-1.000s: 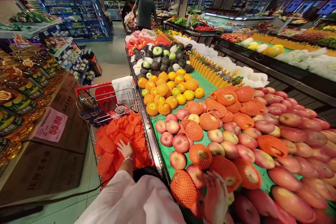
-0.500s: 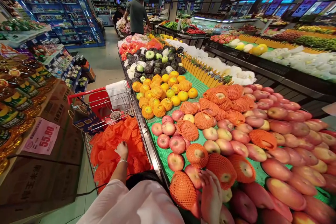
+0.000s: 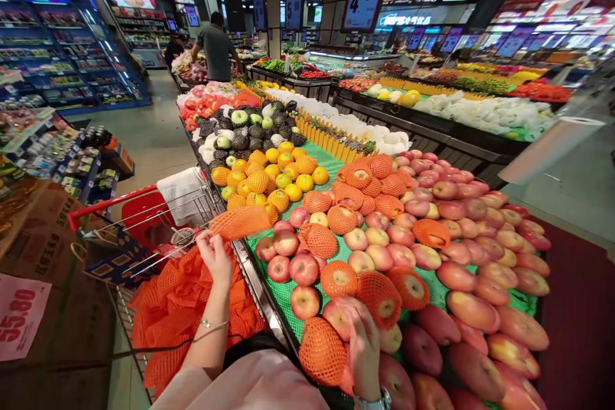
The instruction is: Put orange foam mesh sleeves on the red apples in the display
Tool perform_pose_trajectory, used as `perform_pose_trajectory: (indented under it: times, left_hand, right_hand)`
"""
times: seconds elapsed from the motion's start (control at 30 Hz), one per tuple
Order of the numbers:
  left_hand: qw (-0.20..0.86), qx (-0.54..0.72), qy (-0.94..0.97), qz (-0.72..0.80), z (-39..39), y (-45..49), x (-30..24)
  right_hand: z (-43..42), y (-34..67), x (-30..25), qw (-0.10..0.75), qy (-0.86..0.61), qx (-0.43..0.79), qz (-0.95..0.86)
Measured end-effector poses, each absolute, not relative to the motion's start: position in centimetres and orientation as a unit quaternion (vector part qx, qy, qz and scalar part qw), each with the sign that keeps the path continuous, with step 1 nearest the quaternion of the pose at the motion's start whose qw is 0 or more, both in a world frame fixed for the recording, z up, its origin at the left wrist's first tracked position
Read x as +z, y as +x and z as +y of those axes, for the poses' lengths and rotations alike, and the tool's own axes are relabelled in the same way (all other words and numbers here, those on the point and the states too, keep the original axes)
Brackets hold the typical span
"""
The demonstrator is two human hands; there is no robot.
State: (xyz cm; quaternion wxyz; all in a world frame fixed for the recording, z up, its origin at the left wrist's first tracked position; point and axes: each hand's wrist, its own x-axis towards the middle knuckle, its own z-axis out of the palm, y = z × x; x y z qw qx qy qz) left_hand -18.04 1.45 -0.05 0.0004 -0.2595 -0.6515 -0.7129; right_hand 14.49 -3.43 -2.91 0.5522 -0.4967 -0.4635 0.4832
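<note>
My left hand point(image 3: 214, 258) is raised above the shopping cart, pinching one end of an orange foam fruit net point(image 3: 240, 222) that stretches out to the right. Below it lies a heap of orange foam nets point(image 3: 187, 307) in the cart. On the green mesh display mat point(image 3: 283, 295), my right hand point(image 3: 364, 349) has its fingers curled against a red apple point(image 3: 335, 319). Netted apples point(image 3: 321, 352) sit right next to that hand. Its palm hides part of the apple.
The cart's red handle point(image 3: 110, 205) lies left of the display, with a white bag point(image 3: 182, 192) inside. Oranges, melons and more apples fill the display. A person point(image 3: 216, 51) stands at its far end. A plastic bag roll point(image 3: 552, 148) hangs at right.
My left hand has risen from the heap with one orange net stretched from it. My right hand has shifted left onto an apple. The whole view has swung to the right.
</note>
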Motion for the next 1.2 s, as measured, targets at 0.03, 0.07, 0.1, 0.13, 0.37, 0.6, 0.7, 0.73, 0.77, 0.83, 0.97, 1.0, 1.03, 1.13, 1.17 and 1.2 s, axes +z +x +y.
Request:
perform_pose_trajectory:
  times: [0.03,0.07,0.1,0.13,0.37,0.6,0.7,0.73,0.77,0.83,0.97,1.0,1.03,1.13,1.17,1.2]
  left_hand:
    - [-0.037,-0.712,-0.291,-0.638,1.5,-16.6,0.7]
    - [-0.077,-0.707,-0.321,-0.626,1.4,-15.1,1.3]
    - [-0.119,-0.699,-0.349,-0.613,1.3,-13.6,1.8]
    - [-0.162,-0.690,-0.374,-0.598,1.0,-12.2,2.2]
    - [-0.464,-0.556,-0.483,-0.492,-0.3,-6.9,3.4]
    - [-0.590,-0.468,-0.494,-0.435,-0.6,-7.8,3.0]
    - [-0.609,-0.396,-0.543,-0.421,-1.0,-7.6,3.6]
    - [-0.605,-0.382,-0.557,-0.422,-1.1,-7.4,3.9]
    - [-0.599,-0.371,-0.570,-0.423,-1.2,-7.1,4.3]
    - [-0.585,-0.354,-0.592,-0.427,-1.3,-6.5,4.8]
    - [-0.566,-0.332,-0.620,-0.430,-1.2,-5.7,4.6]
    - [-0.562,-0.328,-0.626,-0.431,-1.1,-5.6,4.3]
    - [-0.557,-0.324,-0.630,-0.433,-1.1,-5.5,4.0]
    - [-0.548,-0.322,-0.640,-0.431,-1.2,-5.1,3.8]
    - [-0.551,-0.321,-0.643,-0.424,-1.2,-4.9,4.0]
    - [-0.553,-0.321,-0.647,-0.415,-1.3,-4.7,4.2]
  right_hand:
    - [-3.3,14.3,-2.1,0.545,-0.494,0.486,-0.472]
    - [-3.2,14.3,-1.2,0.543,-0.487,0.481,-0.486]
    - [-3.1,14.2,-0.3,0.547,-0.473,0.472,-0.504]
    - [-2.9,14.2,0.5,0.558,-0.456,0.461,-0.519]
    - [-2.2,14.3,3.4,0.531,-0.431,0.478,-0.551]
    - [-1.0,15.0,2.6,0.498,-0.425,0.581,-0.484]
    - [-1.0,15.4,2.4,0.446,-0.443,0.568,-0.532]
    - [-1.0,15.4,2.4,0.436,-0.447,0.557,-0.548]
    - [-1.1,15.5,2.4,0.432,-0.450,0.544,-0.562]
    - [-1.3,15.6,2.6,0.436,-0.452,0.500,-0.596]
    - [-1.7,15.7,2.9,0.449,-0.438,0.415,-0.659]
    - [-1.8,15.8,2.8,0.447,-0.433,0.413,-0.665]
    - [-1.9,15.8,2.7,0.444,-0.429,0.418,-0.667]
    - [-2.0,15.8,2.4,0.426,-0.419,0.449,-0.664]
    - [-2.1,15.7,2.4,0.418,-0.414,0.456,-0.668]
    - [-2.1,15.6,2.3,0.408,-0.407,0.461,-0.675]
